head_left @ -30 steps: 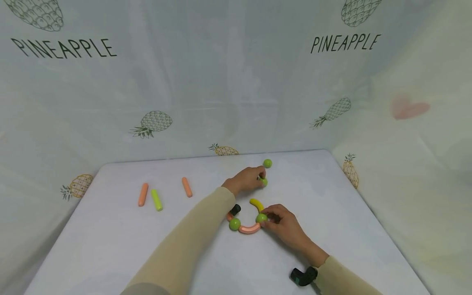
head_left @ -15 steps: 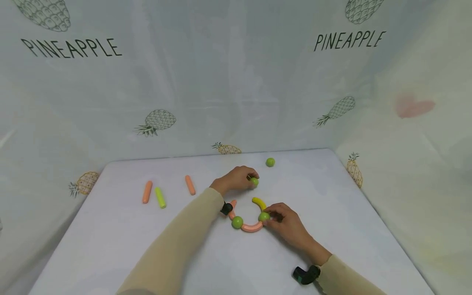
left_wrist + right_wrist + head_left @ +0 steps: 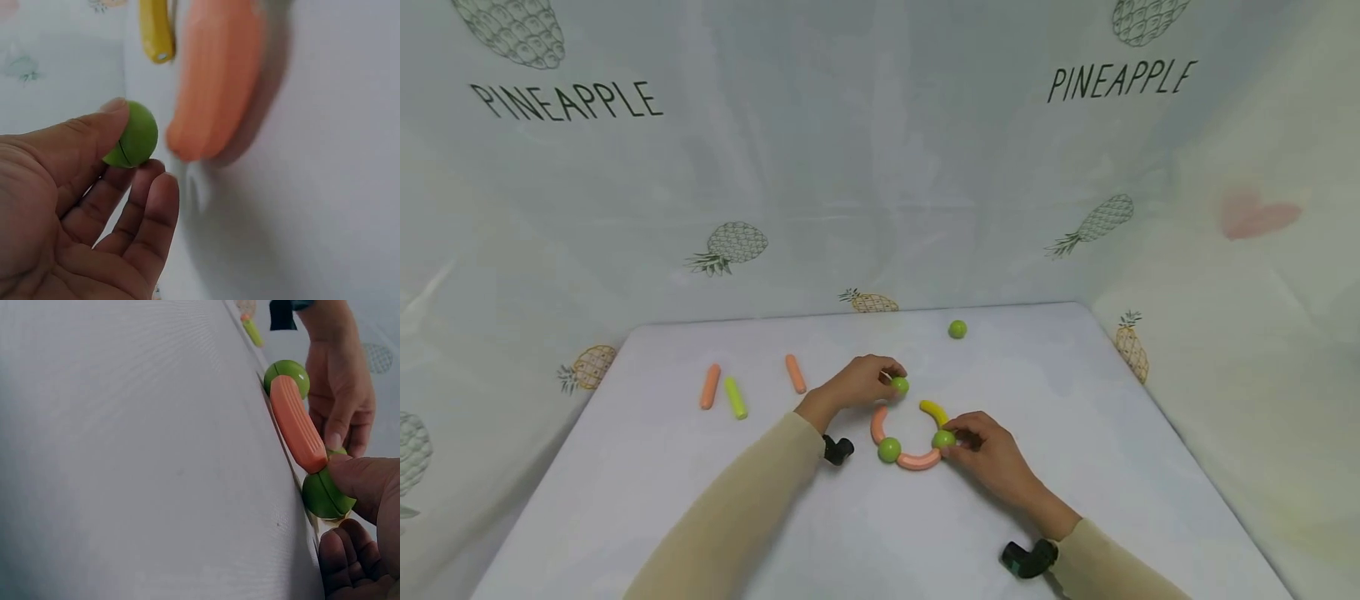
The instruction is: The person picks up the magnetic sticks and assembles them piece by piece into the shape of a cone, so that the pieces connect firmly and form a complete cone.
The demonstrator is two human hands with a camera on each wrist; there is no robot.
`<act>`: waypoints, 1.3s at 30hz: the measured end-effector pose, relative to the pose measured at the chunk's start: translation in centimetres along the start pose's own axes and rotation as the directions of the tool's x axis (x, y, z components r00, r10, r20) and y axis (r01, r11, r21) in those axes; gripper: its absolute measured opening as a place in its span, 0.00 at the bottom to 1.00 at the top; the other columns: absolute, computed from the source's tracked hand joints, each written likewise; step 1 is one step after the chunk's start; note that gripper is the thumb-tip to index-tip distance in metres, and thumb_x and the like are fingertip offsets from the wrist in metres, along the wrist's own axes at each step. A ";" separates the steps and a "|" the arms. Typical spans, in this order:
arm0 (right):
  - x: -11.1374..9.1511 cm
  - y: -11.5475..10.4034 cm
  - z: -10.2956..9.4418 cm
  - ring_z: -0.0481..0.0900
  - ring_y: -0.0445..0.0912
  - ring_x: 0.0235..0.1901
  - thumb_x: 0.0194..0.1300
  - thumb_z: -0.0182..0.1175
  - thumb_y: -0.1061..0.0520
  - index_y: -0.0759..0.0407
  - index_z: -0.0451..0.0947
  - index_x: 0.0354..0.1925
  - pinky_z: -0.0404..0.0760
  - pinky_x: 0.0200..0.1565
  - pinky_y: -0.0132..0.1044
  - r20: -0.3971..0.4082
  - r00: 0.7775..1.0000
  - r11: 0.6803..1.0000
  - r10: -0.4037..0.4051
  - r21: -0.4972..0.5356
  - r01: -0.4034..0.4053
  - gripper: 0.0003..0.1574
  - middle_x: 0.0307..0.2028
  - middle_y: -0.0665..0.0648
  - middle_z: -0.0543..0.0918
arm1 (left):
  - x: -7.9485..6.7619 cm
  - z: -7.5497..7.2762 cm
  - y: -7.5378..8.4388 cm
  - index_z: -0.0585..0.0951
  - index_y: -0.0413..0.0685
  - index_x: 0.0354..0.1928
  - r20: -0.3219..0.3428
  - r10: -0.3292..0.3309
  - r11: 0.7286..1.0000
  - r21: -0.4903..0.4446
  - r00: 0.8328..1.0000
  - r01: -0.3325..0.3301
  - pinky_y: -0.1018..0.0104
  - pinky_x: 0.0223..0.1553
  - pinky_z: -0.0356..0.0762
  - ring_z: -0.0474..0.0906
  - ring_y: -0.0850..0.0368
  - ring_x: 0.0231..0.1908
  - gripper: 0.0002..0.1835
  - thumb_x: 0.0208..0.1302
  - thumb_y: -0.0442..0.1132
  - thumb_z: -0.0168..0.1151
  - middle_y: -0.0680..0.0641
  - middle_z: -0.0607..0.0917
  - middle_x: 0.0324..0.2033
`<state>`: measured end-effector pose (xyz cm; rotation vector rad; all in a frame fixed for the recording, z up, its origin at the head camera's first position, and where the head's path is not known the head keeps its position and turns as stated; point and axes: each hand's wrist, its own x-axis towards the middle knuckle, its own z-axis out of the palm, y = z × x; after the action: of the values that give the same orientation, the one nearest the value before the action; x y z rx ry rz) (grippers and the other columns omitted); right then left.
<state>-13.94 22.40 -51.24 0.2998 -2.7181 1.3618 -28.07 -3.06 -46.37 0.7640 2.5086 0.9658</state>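
Note:
My left hand pinches a green ball between thumb and fingers, just beyond the upper end of a curved orange piece. A thin dark seam crosses that ball in the left wrist view. My right hand holds a second green ball, which touches the end of another curved orange piece. A third green ball joins the two orange pieces. From the right hand's ball a curved yellow piece runs upward. Together these parts form an arc open at the top.
Another green ball lies near the table's far edge. To the left lie two straight orange sticks and a yellow-green stick. A pineapple-printed curtain hangs behind the white table.
Pinching its green ball, my left hand has moved left and nearer, away from the far ball to the arc's upper left end. The right hand keeps its place at the arc.

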 end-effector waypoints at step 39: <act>1.2 -1.3 0.4 0.79 0.43 0.40 0.71 0.70 0.46 0.49 0.86 0.44 0.78 0.45 0.37 -0.019 0.981 0.981 0.194 -0.017 -0.194 0.10 0.39 0.48 0.86 | -2.6 3.8 0.1 0.86 0.54 0.59 -0.144 -0.037 0.999 -0.037 0.989 0.032 0.64 0.49 0.80 0.81 0.62 0.44 0.18 0.68 0.39 0.73 0.56 0.88 0.44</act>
<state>-14.79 21.11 -50.26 0.0209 -2.8061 1.3748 -24.13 -2.55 -48.68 0.6600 2.6110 1.0856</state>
